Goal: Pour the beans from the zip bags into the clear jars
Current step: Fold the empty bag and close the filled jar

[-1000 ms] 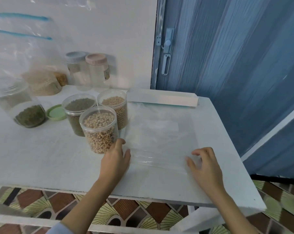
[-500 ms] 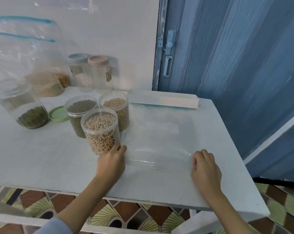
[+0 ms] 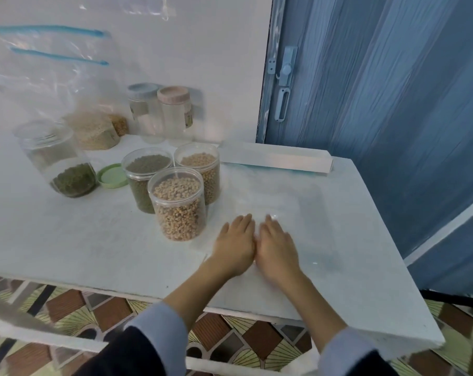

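Item: table [image 3: 67, 240], white, against a wall; blue door [image 3: 379, 104] to the right.

Hands: left hand [image 3: 236, 244] and right hand [image 3: 276, 248] lie side by side, touching, palms down, fingers straight and together. Both press flat on an empty bag [image 3: 297, 213] spread on the table; neither grips anything. The bag is clear and hard to make out, so its edges are a guess from faint sheen.

Jars, open, clustered just left of the hands: front jar [image 3: 179, 206] nearly full of pale beans; green-bean jar [image 3: 146, 180] behind it to the left; third jar [image 3: 200, 172] of tan beans behind to the right. All three touch or nearly touch.

Further left: large jar [image 3: 59, 158], tilted, with a shallow layer of green beans. Green lid [image 3: 112, 175] flat between it and the cluster.

Rear: full bags [image 3: 67, 90], blue zip strips, leaning on the wall, pale grain in the bottom. Two lidded jars [image 3: 162, 115], seemingly empty, by the wall. Long white box [image 3: 276, 158] behind the flat bag.

Step in hand, by judgement: flattening a spent bag after pouring. Next: set it aside, take a full bag from the wall, open its zip and aim it at an unfilled jar, which wants a lid off first.
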`<state>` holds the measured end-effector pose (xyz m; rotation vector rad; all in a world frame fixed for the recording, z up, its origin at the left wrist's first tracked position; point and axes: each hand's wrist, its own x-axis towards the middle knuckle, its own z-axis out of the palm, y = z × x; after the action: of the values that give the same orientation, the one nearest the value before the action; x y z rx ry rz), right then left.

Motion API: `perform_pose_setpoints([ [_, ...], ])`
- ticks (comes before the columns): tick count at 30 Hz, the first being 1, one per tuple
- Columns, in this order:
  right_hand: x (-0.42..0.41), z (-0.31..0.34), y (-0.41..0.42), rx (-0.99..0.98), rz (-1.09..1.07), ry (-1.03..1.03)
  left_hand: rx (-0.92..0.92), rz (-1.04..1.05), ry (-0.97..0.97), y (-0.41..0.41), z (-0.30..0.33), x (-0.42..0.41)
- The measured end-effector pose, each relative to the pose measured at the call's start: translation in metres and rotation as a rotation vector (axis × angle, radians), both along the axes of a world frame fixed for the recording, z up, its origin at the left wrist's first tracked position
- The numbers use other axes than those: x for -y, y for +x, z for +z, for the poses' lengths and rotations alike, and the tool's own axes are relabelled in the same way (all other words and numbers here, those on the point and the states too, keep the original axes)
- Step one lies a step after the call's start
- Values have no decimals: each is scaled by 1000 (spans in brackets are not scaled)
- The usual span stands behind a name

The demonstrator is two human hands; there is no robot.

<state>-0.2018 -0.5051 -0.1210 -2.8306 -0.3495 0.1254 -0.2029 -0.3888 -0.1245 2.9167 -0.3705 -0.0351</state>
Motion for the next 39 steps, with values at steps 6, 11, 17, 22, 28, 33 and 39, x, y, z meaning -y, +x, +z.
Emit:
perform_pose_setpoints([
  [6,80,-20,-16,-74,-285,-138,-29,84,61,-10,-25,-36],
  [11,74,5,-9,-212,-313,-256,-125,78,48,-19,-5,-40],
  [17,-7,118,13,197,-248,-48,194,63,-398,-26,93,-46],
  [22,-133,194,30,402,89,124,565,182,-634,-4,164,-129],
  [28,-322,211,83,93,461,-117,735,527,-597,19,183,-314],
  [33,-407,164,144,-234,411,-550,506,612,-687,55,168,-425],
  [39,-421,78,172,-477,244,-447,42,351,-1156,94,124,-448],
])
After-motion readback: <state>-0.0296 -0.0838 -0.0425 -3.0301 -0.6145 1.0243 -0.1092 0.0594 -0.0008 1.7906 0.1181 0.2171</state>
